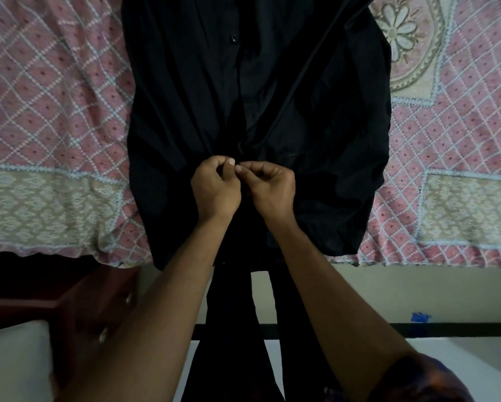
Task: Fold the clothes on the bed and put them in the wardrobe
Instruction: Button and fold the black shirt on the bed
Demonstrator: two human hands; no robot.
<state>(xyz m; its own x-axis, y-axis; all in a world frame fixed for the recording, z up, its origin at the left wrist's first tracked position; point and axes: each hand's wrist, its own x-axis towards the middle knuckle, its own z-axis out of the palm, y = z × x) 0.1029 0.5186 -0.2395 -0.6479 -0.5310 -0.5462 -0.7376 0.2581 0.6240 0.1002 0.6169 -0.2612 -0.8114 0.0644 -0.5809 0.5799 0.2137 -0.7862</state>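
A black button-front shirt lies spread on the bed, its hem hanging over the near edge. One black button shows higher up on the placket. My left hand and my right hand meet at the shirt's front opening near the hem. Both have curled fingers and pinch the black fabric between thumb and fingertips, their thumbs almost touching. What lies between the fingertips is too dark to make out.
A pink and beige patterned bedspread covers the bed on both sides of the shirt. A dark red wooden piece of furniture stands at the lower left. Pale floor with a black stripe runs below the bed edge.
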